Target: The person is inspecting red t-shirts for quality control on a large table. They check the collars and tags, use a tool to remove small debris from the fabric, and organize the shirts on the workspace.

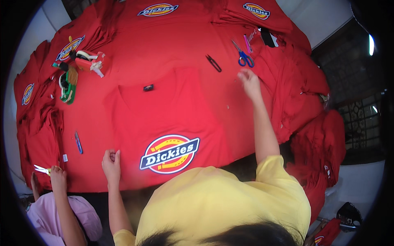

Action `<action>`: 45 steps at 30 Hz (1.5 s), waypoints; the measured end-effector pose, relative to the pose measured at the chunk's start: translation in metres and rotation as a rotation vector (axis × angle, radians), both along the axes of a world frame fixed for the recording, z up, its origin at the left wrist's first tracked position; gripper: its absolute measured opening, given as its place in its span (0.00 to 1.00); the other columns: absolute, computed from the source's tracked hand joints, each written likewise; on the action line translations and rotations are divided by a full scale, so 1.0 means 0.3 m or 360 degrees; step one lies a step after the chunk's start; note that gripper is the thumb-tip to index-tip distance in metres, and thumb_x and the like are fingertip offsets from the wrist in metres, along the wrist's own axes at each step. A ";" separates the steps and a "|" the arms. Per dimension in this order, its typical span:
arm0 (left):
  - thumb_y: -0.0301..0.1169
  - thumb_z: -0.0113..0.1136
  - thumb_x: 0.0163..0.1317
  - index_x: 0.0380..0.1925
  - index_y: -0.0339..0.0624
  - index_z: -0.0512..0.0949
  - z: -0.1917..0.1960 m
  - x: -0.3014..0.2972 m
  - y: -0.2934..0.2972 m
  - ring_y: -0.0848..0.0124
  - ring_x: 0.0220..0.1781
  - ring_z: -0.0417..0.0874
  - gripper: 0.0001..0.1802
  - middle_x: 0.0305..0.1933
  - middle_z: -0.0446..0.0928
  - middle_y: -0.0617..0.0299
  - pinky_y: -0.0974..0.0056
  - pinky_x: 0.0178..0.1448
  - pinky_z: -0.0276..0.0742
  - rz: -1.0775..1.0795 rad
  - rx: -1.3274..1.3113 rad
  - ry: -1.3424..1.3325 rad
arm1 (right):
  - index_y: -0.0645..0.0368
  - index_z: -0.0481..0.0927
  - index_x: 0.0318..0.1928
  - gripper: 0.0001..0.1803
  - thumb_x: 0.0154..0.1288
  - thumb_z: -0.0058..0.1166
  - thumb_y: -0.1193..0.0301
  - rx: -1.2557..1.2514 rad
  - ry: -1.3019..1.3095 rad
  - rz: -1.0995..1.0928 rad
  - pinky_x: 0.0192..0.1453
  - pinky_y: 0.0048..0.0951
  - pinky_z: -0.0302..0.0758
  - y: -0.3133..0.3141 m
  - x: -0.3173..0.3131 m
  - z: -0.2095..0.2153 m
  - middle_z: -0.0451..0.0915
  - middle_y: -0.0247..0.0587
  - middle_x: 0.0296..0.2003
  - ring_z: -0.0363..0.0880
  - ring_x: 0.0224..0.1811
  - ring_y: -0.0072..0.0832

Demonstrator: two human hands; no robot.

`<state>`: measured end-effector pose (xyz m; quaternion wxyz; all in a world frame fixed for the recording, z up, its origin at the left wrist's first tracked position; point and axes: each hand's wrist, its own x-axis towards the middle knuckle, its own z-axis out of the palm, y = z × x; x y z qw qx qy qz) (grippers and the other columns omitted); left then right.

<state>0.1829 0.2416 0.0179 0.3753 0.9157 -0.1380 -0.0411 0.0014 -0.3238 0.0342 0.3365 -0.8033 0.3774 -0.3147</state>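
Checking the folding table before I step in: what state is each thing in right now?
Red T-shirt: spread flat, logo up.
Left hand: pressing the shirt's hem.
Right hand: fingers loose, on the red cloth.
Blue scissors: closed, lying flat.
Black thread snips: lying untouched.

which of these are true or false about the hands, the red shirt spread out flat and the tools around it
1. The left hand rests on the lower edge of the red shirt laid flat. True.
2. The right hand holds the blue-handled scissors. False: the scissors lie on the cloth just beyond it, untouched.
3. Small black snips lie on the cloth above the shirt. True.
4. The shirt's round emblem is green. False: it is yellow, red and dark blue.
5. Another person's hand at lower left holds small snips. True.
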 end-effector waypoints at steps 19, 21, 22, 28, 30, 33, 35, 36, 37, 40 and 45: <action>0.28 0.65 0.55 0.46 0.40 0.76 0.071 0.058 -0.139 0.56 0.57 0.72 0.18 0.51 0.72 0.54 0.55 0.61 0.67 -0.0081 0.0270 -0.0596 | 0.71 0.71 0.51 0.22 0.64 0.61 0.68 -0.0325 -0.0666 -0.0208 0.44 0.25 0.77 -0.771 0.421 0.054 0.81 0.45 0.41 0.80 0.41 0.26; 0.29 0.66 0.55 0.47 0.41 0.77 0.072 0.121 -0.205 0.57 0.60 0.71 0.18 0.53 0.73 0.55 0.54 0.63 0.65 -0.0260 0.0260 -0.0682 | 0.71 0.73 0.53 0.23 0.66 0.59 0.66 -0.0010 -0.0869 0.0163 0.46 0.26 0.76 -0.471 0.449 0.161 0.79 0.44 0.44 0.77 0.44 0.24; 0.30 0.67 0.55 0.48 0.42 0.78 0.063 0.152 -0.231 0.57 0.62 0.70 0.20 0.55 0.73 0.56 0.54 0.64 0.65 -0.0324 0.0275 -0.0743 | 0.70 0.73 0.54 0.22 0.66 0.59 0.66 -0.0023 -0.0682 0.0340 0.46 0.26 0.75 -0.340 0.456 0.164 0.78 0.43 0.45 0.77 0.44 0.24; 0.52 0.65 0.55 0.60 0.54 0.73 -0.025 0.272 -0.312 0.59 0.74 0.55 0.33 0.67 0.63 0.58 0.48 0.77 0.46 -0.0405 0.0426 -0.0603 | 0.64 0.76 0.55 0.19 0.68 0.56 0.66 0.0962 0.0055 0.1031 0.47 0.22 0.74 0.526 0.507 0.174 0.80 0.34 0.42 0.77 0.41 0.18; 0.53 0.65 0.54 0.60 0.56 0.74 -0.024 0.266 -0.311 0.60 0.74 0.55 0.33 0.67 0.63 0.60 0.47 0.78 0.44 -0.0377 0.0423 -0.0555 | 0.65 0.76 0.55 0.19 0.69 0.54 0.66 0.0840 0.0305 0.1320 0.45 0.22 0.74 0.709 0.553 0.137 0.81 0.36 0.42 0.78 0.41 0.18; 0.53 0.65 0.54 0.61 0.58 0.74 -0.024 0.261 -0.311 0.61 0.74 0.54 0.34 0.67 0.63 0.62 0.46 0.78 0.40 -0.0368 0.0418 -0.0523 | 0.65 0.77 0.54 0.19 0.69 0.52 0.65 0.0914 0.0494 0.1448 0.43 0.24 0.74 0.813 0.616 0.052 0.83 0.40 0.39 0.79 0.38 0.20; 0.53 0.65 0.53 0.60 0.59 0.74 -0.027 0.260 -0.309 0.62 0.75 0.54 0.34 0.68 0.63 0.62 0.46 0.79 0.38 -0.0362 0.0410 -0.0515 | 0.65 0.78 0.52 0.18 0.69 0.52 0.65 0.0874 0.0586 0.1444 0.42 0.24 0.74 0.833 0.642 0.034 0.83 0.41 0.37 0.80 0.37 0.22; 0.53 0.66 0.53 0.60 0.59 0.74 -0.030 0.261 -0.306 0.62 0.75 0.54 0.34 0.68 0.63 0.62 0.46 0.79 0.38 -0.0359 0.0399 -0.0499 | 0.65 0.79 0.52 0.18 0.69 0.51 0.64 0.0819 0.0629 0.1443 0.42 0.25 0.74 0.839 0.653 0.025 0.83 0.42 0.36 0.80 0.36 0.22; 0.53 0.66 0.53 0.60 0.59 0.75 -0.031 0.261 -0.304 0.62 0.75 0.53 0.34 0.68 0.63 0.63 0.46 0.79 0.38 -0.0358 0.0387 -0.0484 | 0.65 0.79 0.51 0.18 0.69 0.51 0.64 0.0762 0.0670 0.1441 0.42 0.25 0.74 0.842 0.663 0.021 0.83 0.43 0.34 0.81 0.35 0.23; 0.52 0.67 0.52 0.60 0.59 0.75 -0.021 0.259 -0.302 0.63 0.75 0.53 0.34 0.68 0.63 0.63 0.46 0.79 0.38 -0.0338 0.0386 -0.0433 | 0.66 0.80 0.49 0.19 0.68 0.52 0.63 0.0619 0.0760 0.1427 0.41 0.27 0.74 0.849 0.686 0.029 0.83 0.45 0.34 0.81 0.35 0.24; 0.51 0.67 0.51 0.59 0.59 0.75 -0.037 0.262 -0.300 0.63 0.74 0.54 0.33 0.67 0.63 0.63 0.46 0.79 0.39 -0.0328 0.0349 -0.0455 | 0.68 0.79 0.50 0.18 0.70 0.51 0.64 0.0503 0.0898 0.1456 0.39 0.20 0.73 0.856 0.710 0.063 0.82 0.37 0.32 0.77 0.32 0.16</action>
